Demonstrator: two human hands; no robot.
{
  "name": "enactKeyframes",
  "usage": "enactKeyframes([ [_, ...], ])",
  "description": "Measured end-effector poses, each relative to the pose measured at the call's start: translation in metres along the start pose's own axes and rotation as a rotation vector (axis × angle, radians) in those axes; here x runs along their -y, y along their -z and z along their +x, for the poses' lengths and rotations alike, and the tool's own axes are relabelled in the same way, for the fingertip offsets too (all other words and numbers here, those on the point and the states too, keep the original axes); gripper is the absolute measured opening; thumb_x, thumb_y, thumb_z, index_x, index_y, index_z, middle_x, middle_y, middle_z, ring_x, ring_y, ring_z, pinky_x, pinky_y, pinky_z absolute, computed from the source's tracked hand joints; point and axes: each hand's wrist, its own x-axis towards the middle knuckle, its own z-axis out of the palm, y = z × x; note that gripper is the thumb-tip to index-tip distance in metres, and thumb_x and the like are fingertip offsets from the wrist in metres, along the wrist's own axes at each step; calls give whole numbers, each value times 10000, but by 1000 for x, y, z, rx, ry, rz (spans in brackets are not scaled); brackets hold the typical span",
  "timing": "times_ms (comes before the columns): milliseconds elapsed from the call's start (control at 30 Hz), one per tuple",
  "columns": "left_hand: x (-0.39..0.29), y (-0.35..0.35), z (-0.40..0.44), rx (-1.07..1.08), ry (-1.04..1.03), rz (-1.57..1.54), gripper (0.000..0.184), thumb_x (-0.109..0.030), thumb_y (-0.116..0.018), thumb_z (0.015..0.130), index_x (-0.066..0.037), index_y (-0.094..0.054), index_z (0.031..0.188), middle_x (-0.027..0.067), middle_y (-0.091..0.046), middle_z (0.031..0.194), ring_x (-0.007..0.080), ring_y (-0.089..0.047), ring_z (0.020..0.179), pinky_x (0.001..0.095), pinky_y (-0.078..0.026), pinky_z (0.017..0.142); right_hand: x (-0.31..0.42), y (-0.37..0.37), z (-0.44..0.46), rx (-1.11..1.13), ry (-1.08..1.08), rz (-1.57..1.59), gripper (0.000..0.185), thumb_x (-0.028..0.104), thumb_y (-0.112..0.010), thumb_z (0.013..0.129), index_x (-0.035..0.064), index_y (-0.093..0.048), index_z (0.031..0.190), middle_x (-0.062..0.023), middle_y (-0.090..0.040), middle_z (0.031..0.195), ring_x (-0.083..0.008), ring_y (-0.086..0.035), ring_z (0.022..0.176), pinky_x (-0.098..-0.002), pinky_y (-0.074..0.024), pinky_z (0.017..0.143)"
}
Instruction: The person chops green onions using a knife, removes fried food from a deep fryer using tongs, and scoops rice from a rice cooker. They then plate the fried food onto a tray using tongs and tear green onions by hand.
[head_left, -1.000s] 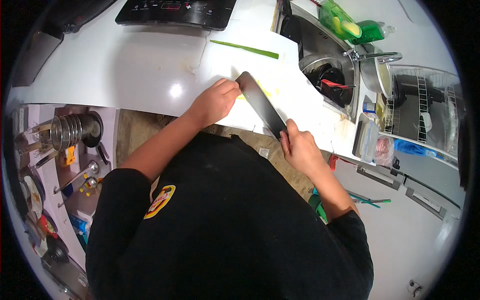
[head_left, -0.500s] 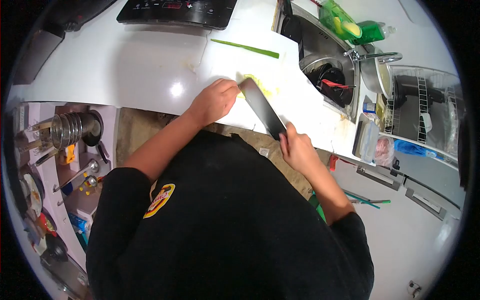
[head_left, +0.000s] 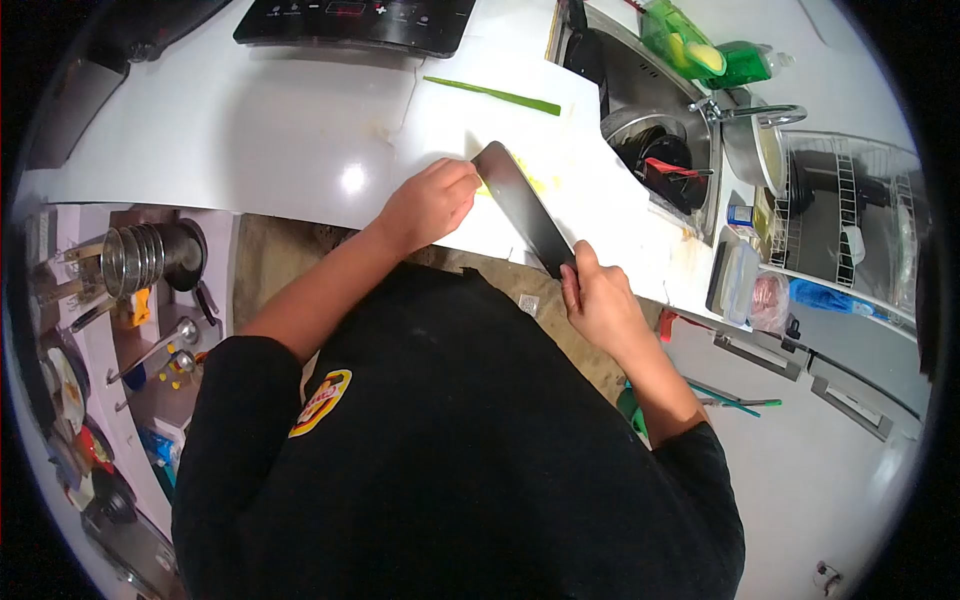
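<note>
My right hand (head_left: 602, 300) is wrapped round the handle of a wide-bladed knife (head_left: 525, 208), whose blade slants up and left over the white counter (head_left: 300, 140). Beside the blade's far end, my left hand (head_left: 432, 203) is closed, with bent fingertips against something too hidden to make out. Small yellow-green cut pieces (head_left: 540, 180) lie by the blade, partly covered by it. Farther back on the counter rests a long green stalk (head_left: 492, 94).
A black induction cooker (head_left: 355, 25) stands at the back. To the right are a sink (head_left: 645, 85) holding a black pan, a tap, green bottles and a wire dish rack (head_left: 840, 215). Strainers and ladles (head_left: 140, 262) hang at the left.
Over the last second the knife blade dipped down, uncovering more of the cut pieces, then rose back beside my left fingertips. My left hand has barely moved.
</note>
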Motion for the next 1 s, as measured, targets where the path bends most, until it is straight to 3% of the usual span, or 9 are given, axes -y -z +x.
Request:
enactKeyframes([
  [300, 2, -1, 0, -1, -7, 35, 169, -10, -640, 736, 4, -603, 901, 112, -589, 948, 277, -581, 889, 347, -493, 773, 10, -4, 22, 63, -19, 10, 178, 69, -539, 870, -27, -403, 934, -221, -519, 518, -440, -553, 535, -484, -436, 500],
  [367, 3, -3, 0, -12, 3, 33, 149, -5, -644, 748, 5, -611, 894, 121, -601, 926, 284, -589, 861, 356, -496, 751, 14, -18, 47, 11, 5, 48, 160, 100, -508, 880, -33, -426, 915, -286, -560, 601, -473, -585, 620, -528, -480, 576],
  [467, 3, -3, -1, -3, 16, 42, 143, -3, -640, 747, 0, -609, 886, 113, -604, 917, 282, -590, 853, 359, -496, 753, 24, -26, 68, 1, -8, 15, 149, 111, -491, 889, -17, -419, 913, -291, -571, 630, -476, -589, 642, -532, -483, 594],
  [600, 1, -3, 1, -16, 13, 42, 136, 1, -634, 743, -3, -606, 876, 111, -606, 909, 284, -592, 842, 362, -497, 743, 12, -23, 32, 5, 11, -5, 165, 126, -493, 888, -13, -418, 934, -279, -575, 623, -474, -589, 634, -537, -480, 595],
  [667, 2, -3, -1, -27, 10, 31, 137, 4, -631, 742, -5, -607, 877, 111, -607, 906, 284, -593, 842, 363, -497, 742, -3, -15, 0, 131, -117, -60, 186, 115, -514, 874, -21, -410, 945, -263, -572, 608, -464, -587, 615, -532, -476, 585],
  [767, 3, -5, -3, -28, 4, 24, 155, -18, -635, 724, -7, -608, 876, 104, -593, 927, 275, -578, 861, 349, -490, 754, -8, 7, -21, 132, -61, -61, 208, 103, -533, 863, -38, -409, 953, -249, -564, 588, -452, -580, 582, -524, -468, 555],
  [933, 5, -3, -3, -57, 16, -19, 155, 7, -655, 724, -2, -618, 875, 129, -612, 924, 284, -615, 829, 357, -515, 721, 10, 7, -12, 30, -22, -4, 207, 78, -538, 863, -52, -413, 965, -242, -541, 546, -442, -564, 525, -504, -457, 498],
  [1000, 3, -3, -4, -54, 22, -14, 153, 13, -655, 725, -1, -619, 872, 128, -611, 924, 281, -616, 827, 354, -516, 718, 9, -3, -3, -29, -13, -2, 191, 44, -565, 852, -38, -411, 929, -208, -500, 498, -427, -535, 501, -467, -408, 468],
])
